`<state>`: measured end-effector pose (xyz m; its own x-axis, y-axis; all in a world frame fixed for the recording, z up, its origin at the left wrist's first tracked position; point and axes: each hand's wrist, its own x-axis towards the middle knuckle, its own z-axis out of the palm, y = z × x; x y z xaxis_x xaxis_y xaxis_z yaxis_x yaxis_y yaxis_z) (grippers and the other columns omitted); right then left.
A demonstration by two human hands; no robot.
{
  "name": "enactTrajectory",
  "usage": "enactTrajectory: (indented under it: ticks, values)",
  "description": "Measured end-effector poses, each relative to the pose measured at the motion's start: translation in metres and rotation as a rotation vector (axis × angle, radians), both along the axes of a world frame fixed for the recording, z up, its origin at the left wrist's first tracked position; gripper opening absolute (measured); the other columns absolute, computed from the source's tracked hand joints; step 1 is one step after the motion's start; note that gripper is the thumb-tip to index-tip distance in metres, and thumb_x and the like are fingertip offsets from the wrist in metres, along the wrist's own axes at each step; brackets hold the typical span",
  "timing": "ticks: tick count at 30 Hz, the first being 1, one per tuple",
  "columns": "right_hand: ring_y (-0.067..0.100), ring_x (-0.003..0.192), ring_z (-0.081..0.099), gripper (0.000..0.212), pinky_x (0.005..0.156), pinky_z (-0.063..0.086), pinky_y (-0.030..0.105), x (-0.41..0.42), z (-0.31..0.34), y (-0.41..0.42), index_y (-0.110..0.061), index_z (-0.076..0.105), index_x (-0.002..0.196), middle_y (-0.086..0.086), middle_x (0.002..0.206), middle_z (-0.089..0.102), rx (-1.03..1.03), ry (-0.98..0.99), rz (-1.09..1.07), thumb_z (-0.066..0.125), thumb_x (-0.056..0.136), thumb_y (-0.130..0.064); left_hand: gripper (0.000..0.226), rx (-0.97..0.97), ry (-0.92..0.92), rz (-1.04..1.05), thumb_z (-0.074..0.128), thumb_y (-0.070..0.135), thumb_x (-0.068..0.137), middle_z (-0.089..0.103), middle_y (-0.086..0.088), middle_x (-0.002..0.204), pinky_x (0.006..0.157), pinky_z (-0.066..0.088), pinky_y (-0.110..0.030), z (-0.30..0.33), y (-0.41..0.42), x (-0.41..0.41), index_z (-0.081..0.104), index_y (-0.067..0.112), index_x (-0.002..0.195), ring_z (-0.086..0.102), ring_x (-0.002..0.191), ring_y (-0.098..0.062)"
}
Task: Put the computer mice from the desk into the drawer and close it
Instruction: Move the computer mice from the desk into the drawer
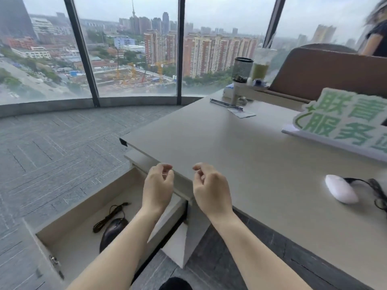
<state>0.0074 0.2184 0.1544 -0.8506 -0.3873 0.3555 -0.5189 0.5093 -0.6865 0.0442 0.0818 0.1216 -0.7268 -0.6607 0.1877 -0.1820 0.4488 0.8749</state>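
A black wired mouse (pixel 113 229) lies in the open drawer (pixel 62 218) at the lower left, its cable coiled beside it; my left forearm covers part of it. A white mouse (pixel 340 191) rests on the grey desk (pixel 240 155) at the right, with a black cable trailing from it. My left hand (pixel 158 187) hovers above the drawer's inner edge and my right hand (pixel 211 189) hangs over the desk's front edge. Both hands are empty, fingers loosely curled and apart.
A green-and-white sign (pixel 345 122) stands on the desk's right side. A mesh pen cup (pixel 241 70), a green drink and a ruler (pixel 226 104) sit at the far end. Another person (pixel 377 32) is behind a brown partition. Carpet floor and tall windows lie to the left.
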Motion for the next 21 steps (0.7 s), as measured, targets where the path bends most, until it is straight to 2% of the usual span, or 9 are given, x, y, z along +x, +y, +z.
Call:
enactTrajectory:
  ticks: [3,6,10,13,16,18,21]
  values:
    - [0.017,0.087,0.066,0.023,0.073,0.052,0.03,-0.022,0.025,0.09,-0.02,0.068,0.109,-0.002,0.102,0.073,-0.069,0.097,-0.212,0.05,0.095,-0.015,0.021,-0.003,0.077,-0.173,0.051,0.023,0.093,0.067,-0.002,0.104,0.072,0.042,-0.02,0.028,0.08,-0.034,0.065,0.017,0.108,0.061,0.087,-0.012]
    - [0.023,0.093,0.065,0.021,0.075,0.053,0.036,-0.042,0.031,0.187,-0.02,0.069,0.105,0.001,0.102,0.072,-0.048,0.166,-0.446,0.053,0.092,-0.014,0.02,-0.04,0.05,-0.396,0.054,0.023,0.092,0.068,-0.004,0.102,0.071,0.043,-0.022,0.038,0.162,-0.063,0.066,0.015,0.106,0.062,0.082,-0.013]
    - [0.039,0.098,0.057,0.022,0.084,0.047,0.043,-0.063,0.015,0.301,-0.014,0.069,0.101,0.014,0.103,0.068,0.116,0.203,-0.739,0.062,0.081,-0.008,0.032,-0.113,-0.057,-0.61,0.055,0.03,0.089,0.06,-0.003,0.12,0.083,0.048,-0.028,0.034,0.26,-0.096,0.06,0.022,0.12,0.063,0.096,-0.017]
    - [0.041,0.103,0.054,0.036,0.09,0.044,0.044,-0.072,0.001,0.359,-0.017,0.064,0.114,0.015,0.111,0.063,0.237,0.071,-0.855,0.067,0.078,-0.021,0.044,-0.15,-0.153,-0.647,0.054,0.035,0.088,0.051,-0.001,0.129,0.082,0.049,-0.031,0.033,0.317,-0.117,0.051,0.025,0.131,0.059,0.105,-0.023]
    - [0.038,0.115,0.048,0.061,0.097,0.041,0.043,-0.076,-0.01,0.389,-0.023,0.048,0.134,0.013,0.123,0.055,0.331,-0.115,-0.853,0.065,0.08,-0.045,0.056,-0.225,-0.219,-0.62,0.055,0.04,0.085,0.046,-0.008,0.136,0.091,0.044,-0.038,0.028,0.358,-0.139,0.043,0.026,0.138,0.05,0.119,-0.03]
    - [0.038,0.117,0.045,0.067,0.099,0.039,0.042,-0.079,-0.018,0.397,-0.023,0.04,0.14,0.015,0.127,0.052,0.31,-0.173,-0.828,0.064,0.083,-0.047,0.063,-0.285,-0.252,-0.587,0.055,0.046,0.083,0.04,-0.01,0.144,0.095,0.04,-0.04,0.023,0.377,-0.155,0.038,0.028,0.141,0.042,0.125,-0.033]
    - [0.038,0.114,0.046,0.062,0.097,0.039,0.041,-0.083,-0.025,0.402,-0.022,0.038,0.142,0.019,0.125,0.054,0.281,-0.167,-0.835,0.061,0.087,-0.039,0.068,-0.414,-0.318,-0.562,0.055,0.053,0.079,0.037,-0.011,0.146,0.097,0.037,-0.04,0.018,0.4,-0.178,0.035,0.032,0.14,0.041,0.124,-0.035]
